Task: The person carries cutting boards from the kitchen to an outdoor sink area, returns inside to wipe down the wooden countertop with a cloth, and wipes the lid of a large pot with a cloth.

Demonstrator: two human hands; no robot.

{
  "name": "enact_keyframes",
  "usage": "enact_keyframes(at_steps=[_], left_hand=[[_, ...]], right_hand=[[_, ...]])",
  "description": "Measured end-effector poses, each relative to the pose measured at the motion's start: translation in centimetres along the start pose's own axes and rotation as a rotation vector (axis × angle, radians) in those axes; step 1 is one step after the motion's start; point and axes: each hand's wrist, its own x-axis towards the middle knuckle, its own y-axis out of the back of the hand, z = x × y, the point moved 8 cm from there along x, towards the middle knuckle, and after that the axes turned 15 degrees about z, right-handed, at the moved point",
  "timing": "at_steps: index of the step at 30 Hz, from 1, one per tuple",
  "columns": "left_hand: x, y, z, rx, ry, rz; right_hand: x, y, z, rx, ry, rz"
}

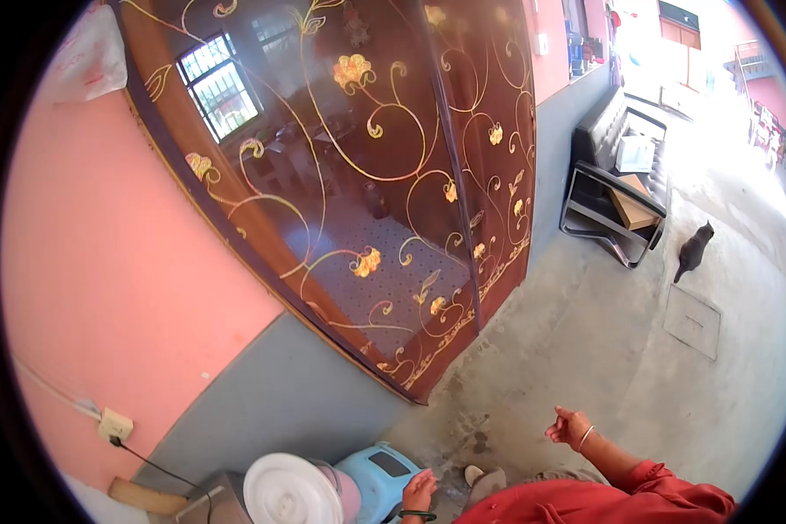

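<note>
My left hand [419, 490], with a dark bracelet at the wrist, hangs at the bottom of the view beside a blue plastic stool [377, 472]. Its fingers are loosely bent and I see nothing in them. My right hand [569, 427] hovers above the concrete floor, a light bangle on its wrist. The fingers are half curled with gaps between them, and they hold nothing. A red sleeve [651, 479] covers that upper arm. Left of the stool stands a pink bucket [348, 491], partly behind a round white lid [290, 491].
A sheer brown curtain [393, 201] with gold flowers hangs across a doorway. A black bench [616, 170] carries boxes along the wall. On the floor, a dark cat [693, 251] is near a square cover [692, 322]. A cord runs from the wall socket [114, 426].
</note>
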Motion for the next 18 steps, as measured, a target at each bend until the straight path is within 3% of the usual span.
enact_keyframes(at_steps=[4, 14, 18], left_hand=[[4.9, -2.6, 2.0, 0.102, -0.126, -0.147], [7.1, -16.3, 13.4, 0.275, -0.079, -0.377], [8.9, -25.1, 20.6, 0.163, -0.287, -0.419]], right_hand=[[0.0, -3.2, -4.4, 0.051, 0.085, 0.007], [3.8, -3.1, -5.7, 0.077, 0.002, 0.050], [7.3, -1.7, -9.9, 0.049, -0.026, 0.090]])
